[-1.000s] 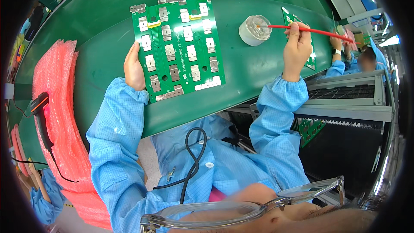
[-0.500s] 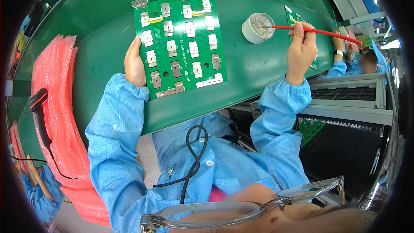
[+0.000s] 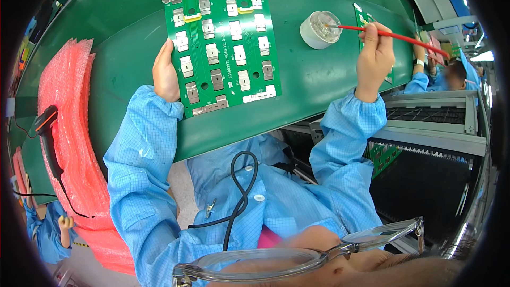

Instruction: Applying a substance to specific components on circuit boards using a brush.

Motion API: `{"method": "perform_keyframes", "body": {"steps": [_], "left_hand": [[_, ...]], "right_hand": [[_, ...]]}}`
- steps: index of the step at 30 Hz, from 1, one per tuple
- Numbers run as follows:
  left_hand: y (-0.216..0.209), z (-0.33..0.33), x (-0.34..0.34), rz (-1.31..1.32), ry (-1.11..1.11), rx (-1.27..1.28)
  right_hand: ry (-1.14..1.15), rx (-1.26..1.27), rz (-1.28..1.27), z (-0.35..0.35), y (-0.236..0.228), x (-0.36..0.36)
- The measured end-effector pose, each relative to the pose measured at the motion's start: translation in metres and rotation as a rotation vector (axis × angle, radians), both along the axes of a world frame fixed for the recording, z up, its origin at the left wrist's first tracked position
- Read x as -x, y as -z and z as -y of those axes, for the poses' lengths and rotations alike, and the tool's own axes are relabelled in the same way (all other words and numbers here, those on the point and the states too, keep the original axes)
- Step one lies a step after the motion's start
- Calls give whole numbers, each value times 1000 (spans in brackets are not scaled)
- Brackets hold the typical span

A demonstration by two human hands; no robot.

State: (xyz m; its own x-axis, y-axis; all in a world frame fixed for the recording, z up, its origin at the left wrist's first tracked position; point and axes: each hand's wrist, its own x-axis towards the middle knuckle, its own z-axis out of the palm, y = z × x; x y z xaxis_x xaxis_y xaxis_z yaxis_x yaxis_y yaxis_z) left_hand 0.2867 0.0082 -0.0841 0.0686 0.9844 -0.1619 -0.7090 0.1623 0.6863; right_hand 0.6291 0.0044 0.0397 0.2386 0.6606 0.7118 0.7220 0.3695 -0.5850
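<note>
Right hand (image 3: 375, 59) had shifted slightly right in view since a second earlier, pinching a red-handled brush (image 3: 406, 38), tip at the mouth of a white jar (image 3: 316, 34) on the green benchtop (image 3: 297, 82). Left hand (image 3: 167, 74) touched the left edge of the green circuit board (image 3: 223, 53) over the bench, fingers partly hidden, couldn't tell if clamped. Farther left, a barcode scanner (image 3: 49, 141) lay on pink bubble wrap (image 3: 74, 127).

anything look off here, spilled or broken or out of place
Nothing clearly stands out. The white tub stands upright with no spill visible around it, and the green circuit board at the left hand shows no plain damage. At most, the handheld scanner looks casually parked, lying on pink bubble wrap.
</note>
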Motion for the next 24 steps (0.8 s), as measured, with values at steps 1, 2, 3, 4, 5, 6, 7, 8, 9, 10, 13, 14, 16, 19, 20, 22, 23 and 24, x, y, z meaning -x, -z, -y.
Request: {"method": "perform_keyframes", "body": {"steps": [1, 2, 3, 4, 5, 6, 7, 8, 9, 10, 13, 14, 16, 19, 20, 22, 23, 24], "left_hand": [[0, 0, -1, 2, -4, 2], [0, 0, 0, 1, -4, 2], [-1, 0, -1, -12, -16, 3], [-1, 0, -1, -23, -30, 4], [-1, 1, 0, -23, -32, 7], [-1, 1, -1, -38, -34, 8], [-1, 1, 1, -51, -33, 8], [-1, 1, 1, -52, -33, 11], [0, 1, 2, -51, -27, 4], [0, 1, 2, -51, -21, -4], [0, 0, 1, -17, -22, -9], [1, 0, 3, -22, -31, 6], [0, 0, 3, -40, -28, 1], [-1, 0, 3, -28, -41, 2], [-1, 0, 2, -35, -53, 12], [-2, 1, 3, -53, -50, 13], [-2, 1, 4, -54, -51, 15], [-3, 1, 4, -52, -49, 13]], "right_hand": [[-15, 67, 35, -1, 1, -1], [-8, 57, 29, -1, 2, 0], [-9, 58, 48, 0, 2, 0], [-13, 60, 68, 2, 2, 0], [-15, 62, 68, 3, 2, 1], [-3, 44, 40, 5, 1, -1], [8, 29, 19, 7, 1, 1], [12, 28, 12, 8, 0, 0], [11, 19, 0, 9, -2, 0], [11, 9, -13, 10, -3, 0], [-18, -56, -72, 7, -2, 1], [-24, -52, -70, 6, -1, 3], [12, 35, -3, 4, 1, 4], [4, 48, 83, 6, 3, 5], [1, 49, 84, 7, 3, 4], [-23, -72, -56, 9, 3, 4], [-35, -90, -84, 9, 2, 4], [-35, -89, -84, 9, 2, 4]]}}
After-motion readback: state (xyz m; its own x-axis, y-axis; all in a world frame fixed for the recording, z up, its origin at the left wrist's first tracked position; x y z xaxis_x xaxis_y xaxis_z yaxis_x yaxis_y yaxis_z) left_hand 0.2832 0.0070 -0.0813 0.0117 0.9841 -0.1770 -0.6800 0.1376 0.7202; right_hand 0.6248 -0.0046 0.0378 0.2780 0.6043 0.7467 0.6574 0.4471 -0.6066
